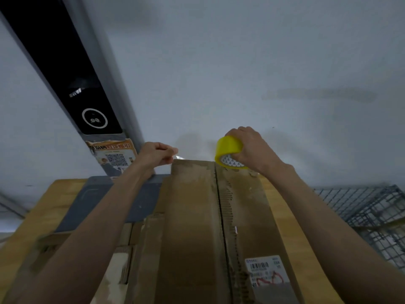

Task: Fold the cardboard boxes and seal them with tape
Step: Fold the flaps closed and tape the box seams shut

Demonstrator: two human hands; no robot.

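- Tape roll [229,153] sits gripped in your right hand [252,148]: light, rigid.
- Left hand [156,155] pinches the thin, clingy tape end [179,157]; keep it taut over the box [197,216] seam.

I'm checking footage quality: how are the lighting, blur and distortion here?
Head view: dim, flat, bluish light; wide-angle bending of straight lines near the edges; soft shadows on the wall behind the left hand and the right hand gripping the yellow tape roll; cardboard box blurs toward the bottom.

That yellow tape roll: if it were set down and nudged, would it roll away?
Probably, on its edge: the yellow tape roll is round. Laid flat, it should stay put. It looks light, since the right hand holds it alone above the cardboard box.
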